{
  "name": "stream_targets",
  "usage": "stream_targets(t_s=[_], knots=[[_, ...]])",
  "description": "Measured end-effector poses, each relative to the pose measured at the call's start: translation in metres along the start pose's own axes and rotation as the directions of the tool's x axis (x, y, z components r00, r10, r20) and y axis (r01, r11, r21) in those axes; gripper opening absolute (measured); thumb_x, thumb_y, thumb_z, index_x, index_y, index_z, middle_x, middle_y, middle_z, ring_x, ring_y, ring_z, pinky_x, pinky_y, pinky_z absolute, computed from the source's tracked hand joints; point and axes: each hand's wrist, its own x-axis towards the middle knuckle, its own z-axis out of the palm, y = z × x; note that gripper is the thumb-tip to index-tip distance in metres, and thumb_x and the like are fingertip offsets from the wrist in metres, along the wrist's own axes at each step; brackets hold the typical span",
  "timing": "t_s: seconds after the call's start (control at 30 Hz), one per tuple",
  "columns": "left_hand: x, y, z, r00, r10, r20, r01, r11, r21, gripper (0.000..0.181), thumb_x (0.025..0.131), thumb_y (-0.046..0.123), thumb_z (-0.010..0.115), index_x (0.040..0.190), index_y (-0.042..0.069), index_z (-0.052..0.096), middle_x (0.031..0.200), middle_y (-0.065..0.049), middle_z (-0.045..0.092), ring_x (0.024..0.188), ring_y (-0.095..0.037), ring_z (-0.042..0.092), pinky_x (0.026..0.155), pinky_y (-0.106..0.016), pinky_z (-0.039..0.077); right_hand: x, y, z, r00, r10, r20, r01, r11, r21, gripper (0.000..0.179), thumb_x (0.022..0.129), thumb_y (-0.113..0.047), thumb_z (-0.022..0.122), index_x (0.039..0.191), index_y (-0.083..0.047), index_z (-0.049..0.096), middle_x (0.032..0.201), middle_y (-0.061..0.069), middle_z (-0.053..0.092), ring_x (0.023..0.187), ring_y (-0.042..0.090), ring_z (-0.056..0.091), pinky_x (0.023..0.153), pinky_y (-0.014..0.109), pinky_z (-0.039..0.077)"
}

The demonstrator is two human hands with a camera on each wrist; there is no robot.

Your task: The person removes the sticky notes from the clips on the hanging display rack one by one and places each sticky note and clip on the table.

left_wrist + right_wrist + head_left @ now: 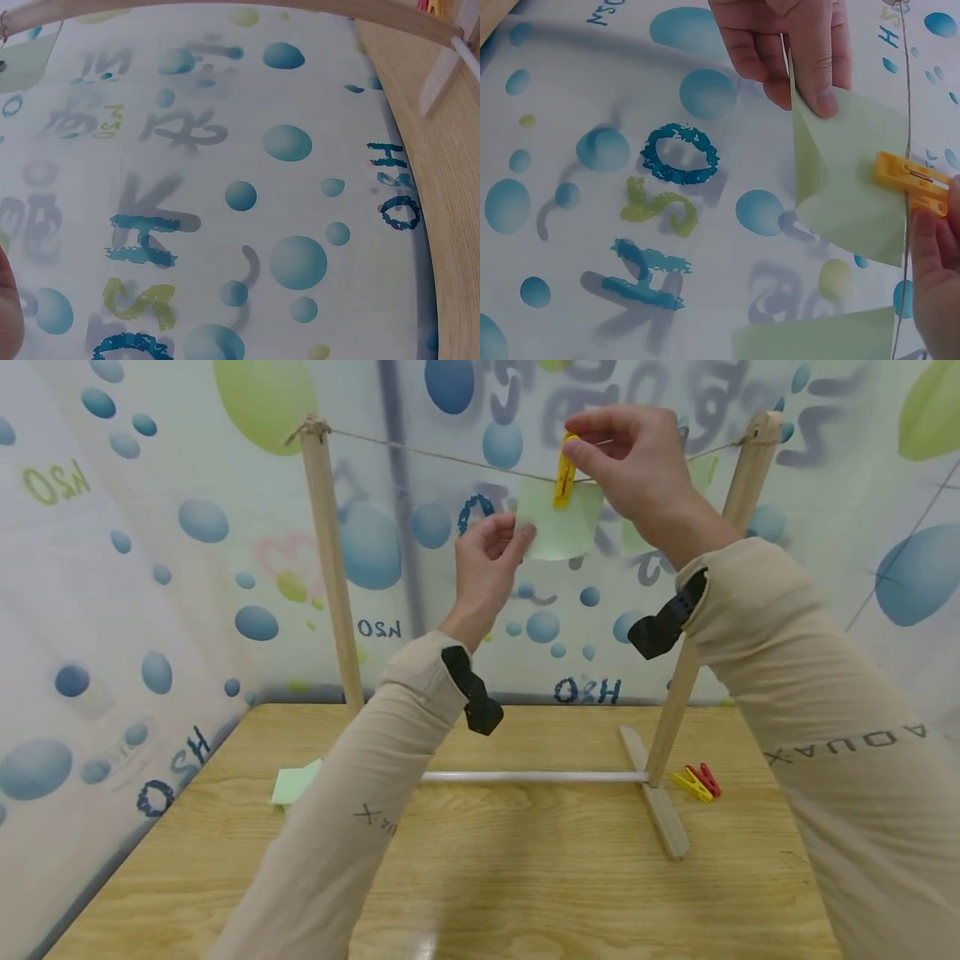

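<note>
A pale green sheet of paper (pixel 543 535) hangs at the middle of a twine line (pixel 450 457). My left hand (pixel 483 564) pinches its lower left edge between thumb and fingers; the right wrist view shows the thumb on the sheet's face. With thumb and fingers my right hand (pixel 641 464) holds the upper end of a yellow clothespin (pixel 565 472), whose jaws lie over the twine and the sheet's top edge. In the right wrist view the sheet (pixel 847 165) looks folded over. Only a sliver of the left hand (pixel 9 315) shows in the left wrist view.
Wooden posts (pixel 330 568) hold the twine at both ends, joined low down by a white rod (pixel 540 776). Another green sheet (pixel 633 537) hangs behind my right hand. Yellow and red clothespins (pixel 693 785) lie right on the table, green paper (pixel 291 782) left. A patterned curtain stands behind.
</note>
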Motion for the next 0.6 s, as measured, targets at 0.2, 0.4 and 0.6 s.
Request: stream_targets(t_s=[0.2,0.4,0.6], knots=[[-0.006,0.006,0.001,1.000,0.008,-0.002,-0.008,1.000,-0.006,0.020,0.087,0.006,0.056,0.102,-0.006,0.057,0.098,-0.015,0.061,0.086,-0.018,0.059,0.074,-0.023,0.047,-0.002,-0.002,0.001,0.999,-0.039,-0.023,0.041,0.994,0.102,0.030,0.082,-0.012,0.061,0.111,-0.003,0.060,0.101,0.003,0.058,0.094,0.015,0.054,0.088,0.021,0.041],[-0.006,0.003,0.000,1.000,-0.004,-0.005,0.004,1.000,-0.009,0.021,0.086,0.007,0.056,0.103,-0.006,0.057,0.099,-0.015,0.061,0.087,-0.018,0.059,0.075,-0.022,0.047,-0.002,-0.006,0.002,0.997,-0.069,-0.043,0.075,0.985,0.158,0.027,0.081,-0.010,0.062,0.107,-0.002,0.062,0.101,0.007,0.060,0.096,0.018,0.055,0.088,0.021,0.041],[0.006,-0.020,-0.002,1.000,0.015,-0.009,-0.015,1.000,-0.019,0.022,0.085,0.012,0.060,0.103,-0.002,0.059,0.097,-0.011,0.062,0.086,-0.015,0.059,0.075,-0.024,0.047,-0.001,-0.008,-0.001,0.995,-0.066,-0.078,0.084,0.960,0.267,0.023,0.079,-0.006,0.063,0.102,0.000,0.064,0.096,0.007,0.062,0.095,0.019,0.055,0.088,0.021,0.041]])
